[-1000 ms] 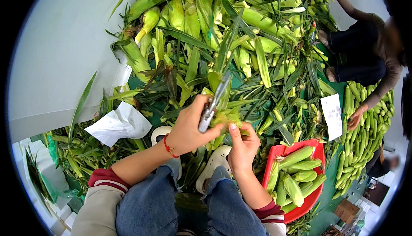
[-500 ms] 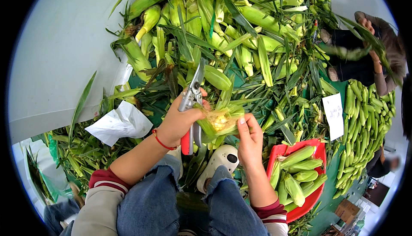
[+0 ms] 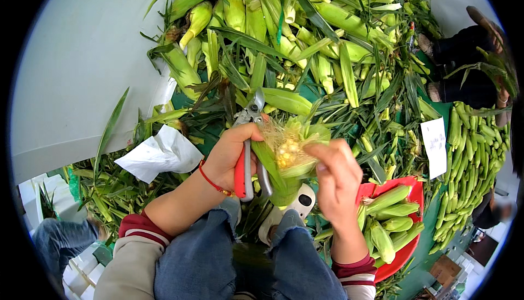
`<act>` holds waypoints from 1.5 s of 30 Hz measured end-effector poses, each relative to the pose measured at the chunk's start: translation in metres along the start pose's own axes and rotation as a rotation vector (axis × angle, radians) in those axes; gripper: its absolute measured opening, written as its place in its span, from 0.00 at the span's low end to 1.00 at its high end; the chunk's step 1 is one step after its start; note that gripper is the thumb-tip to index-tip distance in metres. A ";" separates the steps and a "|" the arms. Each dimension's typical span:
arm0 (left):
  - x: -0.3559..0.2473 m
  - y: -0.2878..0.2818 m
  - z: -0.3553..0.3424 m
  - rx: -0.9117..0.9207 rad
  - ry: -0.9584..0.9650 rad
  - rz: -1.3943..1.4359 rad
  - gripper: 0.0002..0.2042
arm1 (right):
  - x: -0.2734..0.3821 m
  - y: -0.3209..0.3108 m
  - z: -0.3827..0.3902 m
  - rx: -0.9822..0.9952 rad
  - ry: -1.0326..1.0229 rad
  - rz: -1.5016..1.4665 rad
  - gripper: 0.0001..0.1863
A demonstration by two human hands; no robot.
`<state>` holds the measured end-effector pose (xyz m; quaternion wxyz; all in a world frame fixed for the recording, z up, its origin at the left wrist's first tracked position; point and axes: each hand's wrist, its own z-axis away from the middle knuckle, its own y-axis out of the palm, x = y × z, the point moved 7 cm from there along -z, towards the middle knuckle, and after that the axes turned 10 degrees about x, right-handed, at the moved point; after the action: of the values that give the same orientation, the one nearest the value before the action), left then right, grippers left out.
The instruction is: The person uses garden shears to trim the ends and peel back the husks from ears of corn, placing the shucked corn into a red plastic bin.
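Observation:
My left hand [image 3: 236,151] is closed around a partly husked ear of corn [image 3: 285,155] and a pair of pruning shears [image 3: 244,172]. The shears have red and grey handles, and their blades point away from me. Pale kernels and brown silk show at the ear's opened tip, with green husk folded back around it. Beside the kernels is my right hand [image 3: 341,177], its fingers loosely bent and its thumb apart from the index finger. That index fingertip reaches the edge of the exposed kernels; whether it presses on them is hard to see.
At my right, a red basin [image 3: 417,202] holds several husked-down green ears. Unhusked corn [image 3: 284,101] and leaves are heaped ahead. A crumpled white paper [image 3: 158,155] lies left, a white sheet [image 3: 434,144] right. Beyond are rows of corn [image 3: 475,163] and another person [image 3: 464,65].
My right hand has let go of the husk edge and moved right, its fingers now bent over the ear's tip. The ear has tilted, showing more kernels. The other person's arms have lowered.

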<state>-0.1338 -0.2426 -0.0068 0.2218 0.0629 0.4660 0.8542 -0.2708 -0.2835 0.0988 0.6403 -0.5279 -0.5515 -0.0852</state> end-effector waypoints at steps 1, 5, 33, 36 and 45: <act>0.002 0.002 0.001 -0.003 0.000 0.000 0.18 | 0.005 -0.002 -0.004 0.000 0.001 -0.002 0.13; -0.002 0.005 0.006 -0.079 0.058 -0.063 0.18 | 0.006 0.000 -0.012 -0.020 0.117 0.082 0.07; -0.012 0.012 0.005 0.019 0.084 0.042 0.14 | -0.050 0.041 0.025 -0.253 0.146 -0.883 0.52; 0.021 0.034 -0.008 0.095 0.129 -0.198 0.14 | -0.046 0.036 0.047 0.134 0.134 -0.274 0.69; 0.019 0.055 0.016 0.678 -0.175 -0.756 0.22 | 0.013 -0.037 0.110 -0.073 0.207 0.124 0.50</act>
<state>-0.1637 -0.2473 0.0459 0.5207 0.0297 0.6865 0.5066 -0.3590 -0.2087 0.1130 0.6782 -0.5722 -0.4454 -0.1195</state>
